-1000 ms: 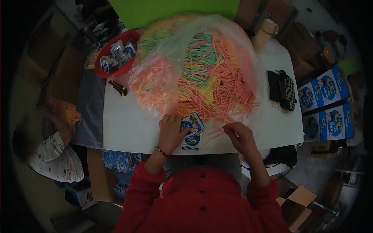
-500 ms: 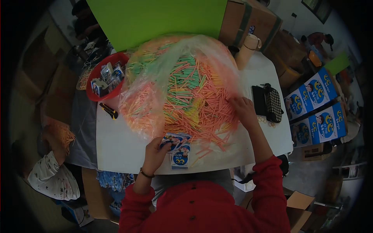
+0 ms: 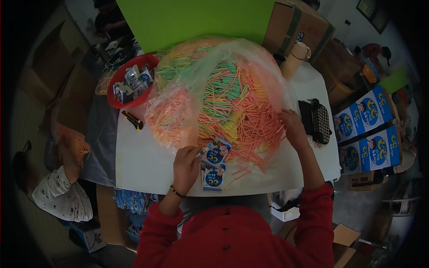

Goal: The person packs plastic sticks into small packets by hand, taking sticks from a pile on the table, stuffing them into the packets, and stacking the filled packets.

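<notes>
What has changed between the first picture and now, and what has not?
The right hand moved forward and rightward, from in front of the coloured sticks to their right edge. The left hand still grips the upper blue-and-white packet. The red basin, box cutter and tan flask stayed put.

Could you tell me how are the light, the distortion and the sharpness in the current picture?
Head view: dim light, with a milky sheen on the plastic bag; head view: fisheye distortion, black corners, and the table bows along its front edge; head view: the co-worker's forearm at far left looks soft, while print on the upper packet is clearer.
</notes>
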Motion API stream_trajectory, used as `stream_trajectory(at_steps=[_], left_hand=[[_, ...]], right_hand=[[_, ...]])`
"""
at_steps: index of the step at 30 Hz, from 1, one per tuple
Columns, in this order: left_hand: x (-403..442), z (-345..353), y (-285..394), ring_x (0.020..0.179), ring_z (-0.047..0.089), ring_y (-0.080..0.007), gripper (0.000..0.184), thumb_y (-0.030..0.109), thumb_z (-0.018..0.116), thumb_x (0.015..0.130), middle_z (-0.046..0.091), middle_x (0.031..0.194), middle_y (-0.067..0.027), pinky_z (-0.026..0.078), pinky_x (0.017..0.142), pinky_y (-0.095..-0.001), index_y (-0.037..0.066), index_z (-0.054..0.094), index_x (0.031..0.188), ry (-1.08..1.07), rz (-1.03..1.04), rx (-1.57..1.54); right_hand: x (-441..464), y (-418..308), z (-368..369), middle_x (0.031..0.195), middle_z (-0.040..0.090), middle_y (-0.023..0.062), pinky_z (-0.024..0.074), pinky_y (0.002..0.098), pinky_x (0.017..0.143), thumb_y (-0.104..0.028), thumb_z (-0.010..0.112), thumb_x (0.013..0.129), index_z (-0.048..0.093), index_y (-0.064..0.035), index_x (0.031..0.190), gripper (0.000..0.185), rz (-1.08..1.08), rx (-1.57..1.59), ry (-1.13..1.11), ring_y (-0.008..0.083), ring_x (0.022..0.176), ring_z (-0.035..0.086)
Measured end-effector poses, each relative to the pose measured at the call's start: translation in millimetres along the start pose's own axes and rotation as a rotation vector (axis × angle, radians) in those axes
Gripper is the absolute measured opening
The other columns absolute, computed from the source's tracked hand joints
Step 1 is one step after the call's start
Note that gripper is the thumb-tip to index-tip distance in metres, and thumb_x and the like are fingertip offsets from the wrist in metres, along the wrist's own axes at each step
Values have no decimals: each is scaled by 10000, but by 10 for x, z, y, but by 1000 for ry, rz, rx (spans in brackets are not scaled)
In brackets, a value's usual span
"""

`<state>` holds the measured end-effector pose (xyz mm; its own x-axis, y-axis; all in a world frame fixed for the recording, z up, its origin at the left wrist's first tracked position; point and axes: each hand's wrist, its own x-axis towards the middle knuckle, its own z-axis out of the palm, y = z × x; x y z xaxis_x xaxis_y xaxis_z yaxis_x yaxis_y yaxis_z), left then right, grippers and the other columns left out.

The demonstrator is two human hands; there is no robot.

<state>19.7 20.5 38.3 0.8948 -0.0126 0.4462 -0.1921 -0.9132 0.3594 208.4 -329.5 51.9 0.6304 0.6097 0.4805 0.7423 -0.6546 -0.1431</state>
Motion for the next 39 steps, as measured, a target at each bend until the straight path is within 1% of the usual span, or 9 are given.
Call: stream_trajectory(at_steps=[2,4,9,15,18,23,33,36,39], left_hand=[[-99,91,-41,898,649,-186,256,29,617,886,661,1050,-83,532,777,-320,-10,611,1139,-22,-540,-1041],[-59,2,40,905,659,-167,229,30,618,894,672,1053,-79,542,787,-305,0,619,1122,-72,-687,-1279],[-80,185,220,903,683,-181,210,31,612,901,691,1025,-83,571,781,-325,18,616,1110,-158,-978,-1818],[-71,169,294,900,681,-167,212,123,570,953,685,1041,-72,575,769,-323,49,608,1148,-269,-1105,-1954],[-160,276,264,944,663,-169,236,119,550,960,672,1083,-82,556,812,-322,23,593,1172,-301,-1065,-1946],[-248,402,336,849,635,-83,175,111,600,936,690,964,-26,516,732,-235,15,680,1059,-265,-876,-1637],[-177,364,381,732,571,-15,175,88,636,909,680,856,31,453,647,-175,18,706,1053,-350,-694,-1376],[-192,381,371,729,561,-11,177,92,635,910,677,856,37,449,650,-171,24,707,1057,-332,-591,-1358],[-189,368,403,746,563,-9,178,96,634,912,683,874,35,449,662,-171,27,706,1060,-279,-632,-1413]], right_hand=[[2,-255,-5,1096,631,114,415,405,1025,-7,534,899,564,-38,1083,189,72,105,55,292,1152,575],[-44,-594,52,1071,625,113,433,367,1004,-28,489,964,540,-25,1086,132,370,669,194,253,1151,577],[-301,-1196,619,1029,607,92,453,306,911,-76,463,995,532,-14,1098,139,471,968,191,188,1019,590],[-497,-1291,808,1037,631,101,479,276,814,-62,561,939,541,-35,1194,257,553,773,43,146,947,600],[-471,-1195,691,1068,644,98,470,278,856,-92,539,961,568,-21,1172,225,593,924,-86,148,992,603],[-364,-1192,500,1151,630,93,435,301,973,-226,484,1011,578,-15,1193,294,871,1457,157,171,1096,584],[16,-1886,172,1216,605,133,393,362,1042,-219,443,1018,505,-2,1233,311,585,1857,317,199,1170,553],[65,-1944,181,1245,593,145,391,380,1040,-174,435,1014,503,-45,1131,187,565,1760,128,212,1237,512],[27,-1888,319,1235,618,126,183,432,1139,-173,439,1008,538,-81,1047,140,475,1740,68,248,1388,329]])
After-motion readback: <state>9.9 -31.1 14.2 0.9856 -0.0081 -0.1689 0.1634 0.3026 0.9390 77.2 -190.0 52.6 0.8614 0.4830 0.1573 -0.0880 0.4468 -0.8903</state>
